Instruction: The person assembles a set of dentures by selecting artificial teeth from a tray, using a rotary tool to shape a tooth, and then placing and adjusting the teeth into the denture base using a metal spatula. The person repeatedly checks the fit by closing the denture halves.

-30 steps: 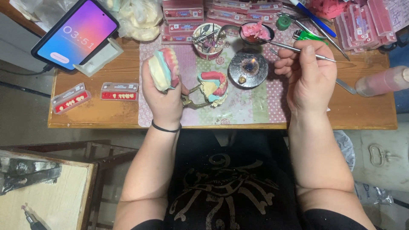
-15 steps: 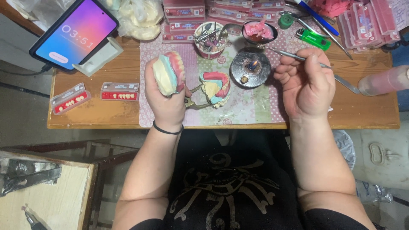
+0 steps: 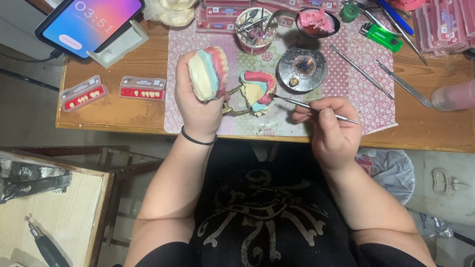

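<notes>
Both forearms are bare to above the elbows, with no sleeves reaching them. A thin black band circles the wrist just below the left hand [image 3: 200, 106]. The right hand [image 3: 332, 129] wears no ring or band. Behind both hands, the torso is covered by a black shirt printed with a pale, swirling ornamental design.

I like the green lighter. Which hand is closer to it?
The right hand. It sits below the lighter, on the same side of the table, holding a thin metal tool. The left hand is farther off to the left, gripping a denture model.
</notes>
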